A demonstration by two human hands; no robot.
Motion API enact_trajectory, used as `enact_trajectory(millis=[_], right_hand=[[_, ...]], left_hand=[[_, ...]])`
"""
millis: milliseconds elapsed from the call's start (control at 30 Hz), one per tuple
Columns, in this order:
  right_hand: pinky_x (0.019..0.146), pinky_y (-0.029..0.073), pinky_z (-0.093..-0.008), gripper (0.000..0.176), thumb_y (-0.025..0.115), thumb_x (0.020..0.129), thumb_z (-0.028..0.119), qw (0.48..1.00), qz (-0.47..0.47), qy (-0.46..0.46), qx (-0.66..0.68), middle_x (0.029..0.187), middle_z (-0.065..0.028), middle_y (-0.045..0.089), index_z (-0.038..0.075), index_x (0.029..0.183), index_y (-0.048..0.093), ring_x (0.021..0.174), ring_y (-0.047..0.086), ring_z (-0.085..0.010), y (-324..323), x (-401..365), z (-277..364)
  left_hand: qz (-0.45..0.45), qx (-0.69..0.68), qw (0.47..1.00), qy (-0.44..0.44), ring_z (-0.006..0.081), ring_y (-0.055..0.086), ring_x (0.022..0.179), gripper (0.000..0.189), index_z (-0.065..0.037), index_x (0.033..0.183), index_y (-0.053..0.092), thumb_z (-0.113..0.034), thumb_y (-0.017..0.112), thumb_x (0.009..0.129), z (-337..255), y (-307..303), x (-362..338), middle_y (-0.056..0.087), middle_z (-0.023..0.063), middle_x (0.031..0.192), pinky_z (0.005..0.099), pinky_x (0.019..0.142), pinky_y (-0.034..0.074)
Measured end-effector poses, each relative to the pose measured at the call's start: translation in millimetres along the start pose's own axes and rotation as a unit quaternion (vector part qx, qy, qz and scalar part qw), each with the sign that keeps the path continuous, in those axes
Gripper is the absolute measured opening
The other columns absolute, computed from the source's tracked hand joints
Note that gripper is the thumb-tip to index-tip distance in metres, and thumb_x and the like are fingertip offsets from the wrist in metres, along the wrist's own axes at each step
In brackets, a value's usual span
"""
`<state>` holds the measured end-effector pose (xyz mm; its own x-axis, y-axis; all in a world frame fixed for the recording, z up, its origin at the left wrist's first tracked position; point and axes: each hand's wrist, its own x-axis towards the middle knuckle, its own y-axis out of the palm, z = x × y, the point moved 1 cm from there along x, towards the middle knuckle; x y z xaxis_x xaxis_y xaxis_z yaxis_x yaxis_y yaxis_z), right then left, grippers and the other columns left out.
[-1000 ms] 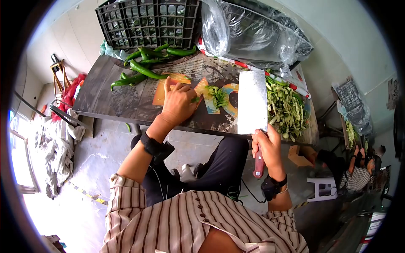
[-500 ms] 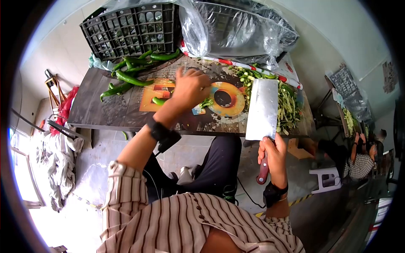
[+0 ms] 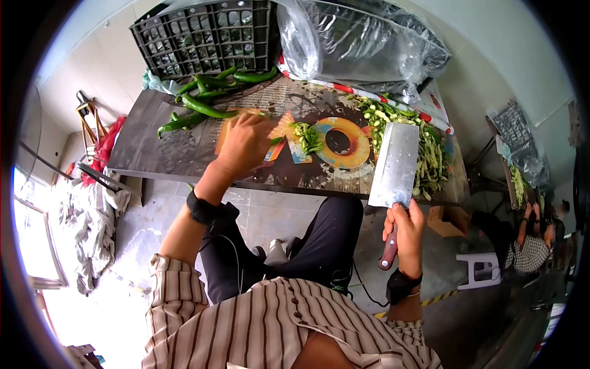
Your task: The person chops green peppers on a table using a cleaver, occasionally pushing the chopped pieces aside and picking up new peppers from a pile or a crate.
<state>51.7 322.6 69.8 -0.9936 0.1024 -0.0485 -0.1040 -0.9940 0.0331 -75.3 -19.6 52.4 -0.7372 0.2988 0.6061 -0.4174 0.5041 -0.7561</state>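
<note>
My right hand (image 3: 406,229) is wrapped round the brown handle of a cleaver (image 3: 395,165), whose broad blade is raised in front of the chopped peppers at the table's right side. My left hand (image 3: 246,142) is closed, palm down, low over the table. A green chili pepper (image 3: 275,141) shows only as a short bit at its right edge; the rest is hidden under the fingers. Just right of that hand lies a small heap of cut pepper (image 3: 306,139). Whole long green peppers (image 3: 206,109) are piled at the left, reaching close to my left fingers.
Chopped peppers (image 3: 431,163) cover the table's right end. A black crate (image 3: 203,40) and a plastic-lined crate (image 3: 369,46) stand along the back of the table (image 3: 141,147). On the far right, another person (image 3: 530,252) sits near a white stool (image 3: 478,270).
My left hand has moved left and down, over where a green pepper lay, uncovering the small cut heap. My right hand still holds the cleaver. The whole view has shifted slightly.
</note>
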Motion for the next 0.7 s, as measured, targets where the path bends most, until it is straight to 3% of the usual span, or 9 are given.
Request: enact_trajectory(millis=[133,300,600,700], right_hand=[[0.041,0.043,-0.0255,0.013,0.052,0.094,0.01,1.0,0.018,0.007,-0.007,0.066,-0.0023,0.048,0.002,0.086,0.046,0.049,0.049,-0.0092,14,2,1],[0.041,0.043,-0.0253,0.012,0.052,0.094,0.01,0.998,0.054,-0.001,-0.019,0.065,-0.0033,0.05,0.002,0.086,0.047,0.047,0.049,-0.0095,24,3,0],[0.039,0.044,-0.0261,0.011,0.051,0.094,0.008,0.991,0.118,-0.006,-0.065,0.067,-0.0035,0.049,0.003,0.087,0.045,0.049,0.049,-0.0102,44,6,3],[0.04,0.044,-0.0261,0.011,0.051,0.094,0.008,0.99,0.123,-0.004,-0.067,0.067,-0.0037,0.048,0.003,0.085,0.045,0.049,0.049,-0.0102,52,5,2]], left_hand=[[0.036,0.08,0.996,-0.008,0.0221,0.055,0.102,0.015,-0.013,0.091,0.067,-0.013,0.06,0.077,2,7,-13,0.064,-0.0005,0.098,0.0403,0.087,0.04],[-0.011,0.005,1.0,-0.007,0.0229,0.055,0.094,0.016,-0.012,0.09,0.068,-0.007,0.065,0.075,-4,10,-21,0.061,0.0008,0.091,0.0359,0.083,0.04],[-0.035,-0.073,0.997,0.011,0.0229,0.056,0.101,0.024,-0.01,0.098,0.067,-0.005,0.066,0.074,-12,8,-41,0.061,0.0039,0.104,0.0368,0.088,0.039],[-0.007,-0.01,1.0,0.015,0.0235,0.055,0.103,0.025,-0.011,0.098,0.067,-0.006,0.064,0.075,-10,7,-39,0.061,0.0034,0.104,0.0373,0.09,0.039]])
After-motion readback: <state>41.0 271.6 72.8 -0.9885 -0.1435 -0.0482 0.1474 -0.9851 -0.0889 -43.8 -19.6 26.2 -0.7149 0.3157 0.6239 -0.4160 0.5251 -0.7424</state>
